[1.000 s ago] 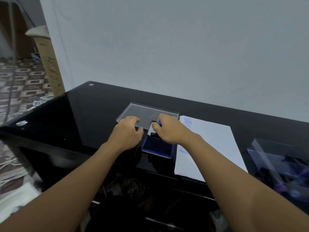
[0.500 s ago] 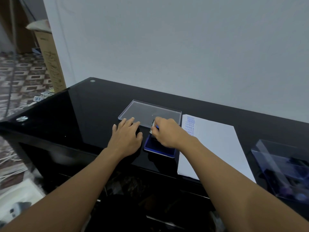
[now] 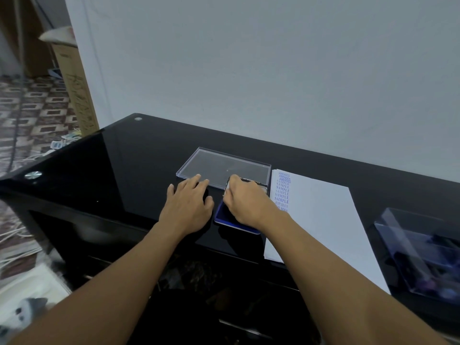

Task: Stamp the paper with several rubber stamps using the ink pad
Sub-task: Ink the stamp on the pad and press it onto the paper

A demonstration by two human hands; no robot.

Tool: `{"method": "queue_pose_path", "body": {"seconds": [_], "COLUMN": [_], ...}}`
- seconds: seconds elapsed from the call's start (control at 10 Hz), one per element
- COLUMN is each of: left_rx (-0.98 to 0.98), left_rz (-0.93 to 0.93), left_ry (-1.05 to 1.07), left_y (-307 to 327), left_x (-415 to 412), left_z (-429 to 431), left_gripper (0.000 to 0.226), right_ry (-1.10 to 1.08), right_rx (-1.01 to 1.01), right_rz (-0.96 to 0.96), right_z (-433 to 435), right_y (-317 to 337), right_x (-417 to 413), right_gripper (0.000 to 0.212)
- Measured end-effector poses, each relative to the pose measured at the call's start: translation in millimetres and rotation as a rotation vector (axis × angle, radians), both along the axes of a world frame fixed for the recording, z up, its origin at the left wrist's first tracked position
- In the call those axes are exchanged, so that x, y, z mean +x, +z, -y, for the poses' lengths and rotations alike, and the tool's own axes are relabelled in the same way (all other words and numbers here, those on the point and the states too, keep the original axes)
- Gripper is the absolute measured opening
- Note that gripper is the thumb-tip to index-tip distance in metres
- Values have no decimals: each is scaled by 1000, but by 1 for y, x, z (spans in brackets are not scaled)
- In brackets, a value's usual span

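Nearest us, our left hand (image 3: 189,207) lies flat on the black table (image 3: 112,170) with its fingers spread, at nine o'clock of the blue ink pad (image 3: 224,218). Our right hand (image 3: 246,205) sits over the pad, fingers curled and pinching a small stamp (image 3: 227,187) — only a pale edge shows. At three o'clock of the pad lies the paper (image 3: 323,220), with blue prints down its left edge. At twelve o'clock — a clear lid (image 3: 224,165).
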State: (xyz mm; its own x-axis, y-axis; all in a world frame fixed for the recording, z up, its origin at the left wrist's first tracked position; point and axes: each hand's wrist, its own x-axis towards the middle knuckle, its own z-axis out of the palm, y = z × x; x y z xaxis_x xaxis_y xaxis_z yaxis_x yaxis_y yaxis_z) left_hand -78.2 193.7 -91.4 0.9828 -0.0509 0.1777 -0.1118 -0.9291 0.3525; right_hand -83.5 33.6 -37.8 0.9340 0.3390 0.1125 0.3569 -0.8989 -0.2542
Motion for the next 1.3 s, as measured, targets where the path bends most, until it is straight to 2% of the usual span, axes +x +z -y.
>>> {"method": "queue_pose_path", "body": {"seconds": [0.3,0.6,1.3], "left_rx": [12,11,21], "left_rz": [-6,-6,-8], "left_ry": [9,7,6], "left_y": [-1,-1,-1], "left_x": [0,-1,0], "left_z": [2,2,2], "left_gripper": [55,55,56], "right_ry": [38,-37,23], "right_rx": [-27,40,-62], "right_rz": [33,-20,-29], "right_z": [0,-1,-2], "right_y": [-1,-5,11], "right_x": [-3,1,-9], "right_gripper": [17,19,17]}}
